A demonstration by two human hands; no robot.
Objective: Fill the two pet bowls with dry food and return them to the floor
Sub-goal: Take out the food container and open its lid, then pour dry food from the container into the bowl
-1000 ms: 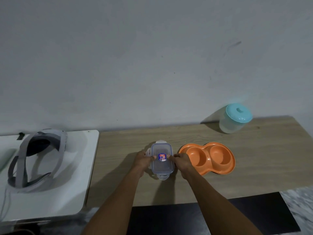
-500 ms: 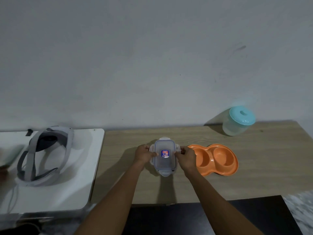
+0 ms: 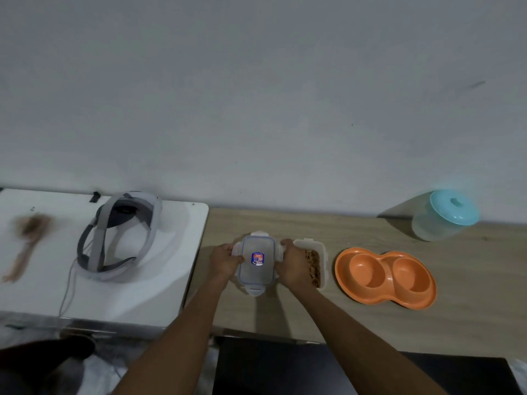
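An orange double pet bowl lies on the wooden table, both cups bare. To its left stands a clear rectangular container with brown dry food inside, uncovered. Both hands hold its clear lid, which has a blue and red sticker, just left of the container and above the table. My left hand grips the lid's left edge. My right hand grips its right edge and covers part of the container.
A round tub with a teal lid stands at the table's back right by the wall. On the white surface to the left lie a grey headset with a cable and a brown brush. A dark mat lies below the table.
The lid has come off the container and moved left in both hands, which uncovers the dry food. The camera has swung left, so the brush is now in view.
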